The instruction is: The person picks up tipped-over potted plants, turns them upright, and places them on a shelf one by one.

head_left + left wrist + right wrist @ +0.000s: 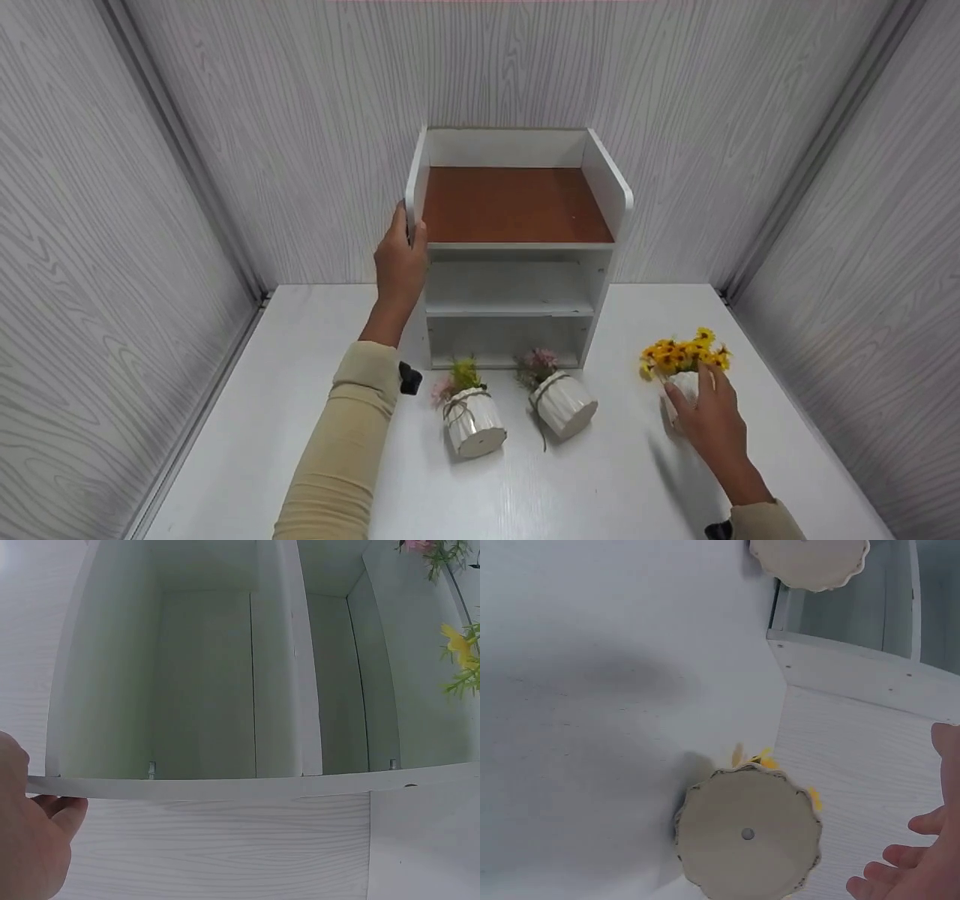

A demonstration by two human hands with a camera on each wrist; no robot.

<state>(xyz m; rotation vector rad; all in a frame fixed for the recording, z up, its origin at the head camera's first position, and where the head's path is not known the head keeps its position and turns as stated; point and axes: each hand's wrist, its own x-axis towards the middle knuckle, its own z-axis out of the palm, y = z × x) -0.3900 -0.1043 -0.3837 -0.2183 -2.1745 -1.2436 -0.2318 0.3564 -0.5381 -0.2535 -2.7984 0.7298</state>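
My left hand grips the left side panel of a small white shelf unit with a brown top board. In the left wrist view that hand holds the panel's edge, part of it beyond the frame. My right hand is over a white pot of yellow flowers. The right wrist view shows its fingers spread and apart from the pot's round base. Two more white flower pots lie on their sides before the shelf, one with pink and yellow-green flowers, one with purple flowers.
The shelf unit stands at the back of a white table, against a grey wood-grain wall. Similar panels rise at the left and right. Twine is tied round the two middle pots.
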